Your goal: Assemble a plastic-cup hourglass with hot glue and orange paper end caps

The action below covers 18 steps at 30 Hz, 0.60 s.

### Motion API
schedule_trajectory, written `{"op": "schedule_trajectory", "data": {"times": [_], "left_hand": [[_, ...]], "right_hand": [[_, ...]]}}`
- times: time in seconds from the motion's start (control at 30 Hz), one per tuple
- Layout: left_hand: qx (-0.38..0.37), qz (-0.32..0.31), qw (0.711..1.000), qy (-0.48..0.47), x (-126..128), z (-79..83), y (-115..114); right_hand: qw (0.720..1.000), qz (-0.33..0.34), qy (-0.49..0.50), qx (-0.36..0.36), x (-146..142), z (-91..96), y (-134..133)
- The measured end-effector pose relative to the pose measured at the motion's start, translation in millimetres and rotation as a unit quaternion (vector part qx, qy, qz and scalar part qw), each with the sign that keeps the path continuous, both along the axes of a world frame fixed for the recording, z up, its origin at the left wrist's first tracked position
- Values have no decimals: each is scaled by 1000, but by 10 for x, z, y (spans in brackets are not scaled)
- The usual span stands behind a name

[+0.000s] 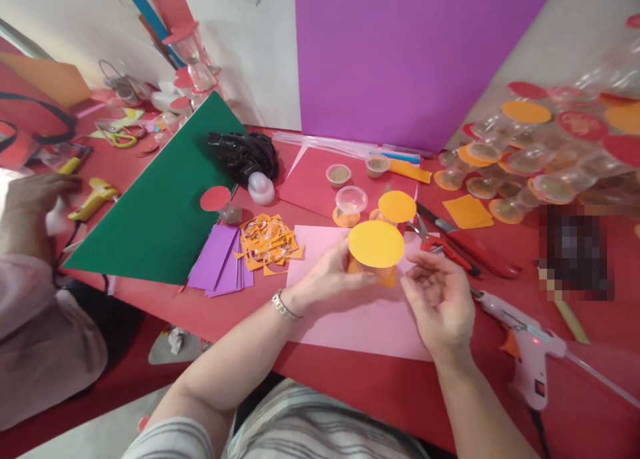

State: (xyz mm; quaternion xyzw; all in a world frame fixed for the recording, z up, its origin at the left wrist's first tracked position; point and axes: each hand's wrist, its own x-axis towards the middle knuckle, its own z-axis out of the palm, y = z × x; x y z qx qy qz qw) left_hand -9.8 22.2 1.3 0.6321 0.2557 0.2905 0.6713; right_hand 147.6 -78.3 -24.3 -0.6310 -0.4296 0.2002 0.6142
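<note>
My left hand (327, 272) grips a small clear plastic cup capped with an orange paper circle (376, 243), held just above a pink paper sheet (350, 319). My right hand (443, 299) hovers just right of the cup, fingers loosely curled and apart, holding nothing I can see. A second orange-capped cup (397, 207) stands behind the held one. An uncapped clear cup (351, 199) sits a little further left.
Red scissors (440, 245) and a red cutter (475, 249) lie to the right, with a glue gun (525, 342) nearer me. Orange paper scraps (267, 242), purple paper pieces (220, 259) and a green sheet (165, 199) lie left. Capped cups (540, 159) pile up far right. Another person's hand (35, 195) shows at left.
</note>
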Motion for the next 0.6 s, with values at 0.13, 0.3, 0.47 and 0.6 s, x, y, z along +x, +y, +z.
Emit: {"op": "schedule_trajectory", "data": {"times": [0.13,0.3,0.47,0.6], "left_hand": [[-26,-32,999,-29,-49,63,27],[79,-38,996,30,-53,92,18],[46,-43,996,68,-60,83,28],[-29,-32,998,50,-41,82,19]], "right_hand": [[997,16,36,-60,23,100,11],[981,125,53,-141,-19,171,7],[977,145,65,-145,-62,155,19],[975,154,79,-136,-95,144,22]]}}
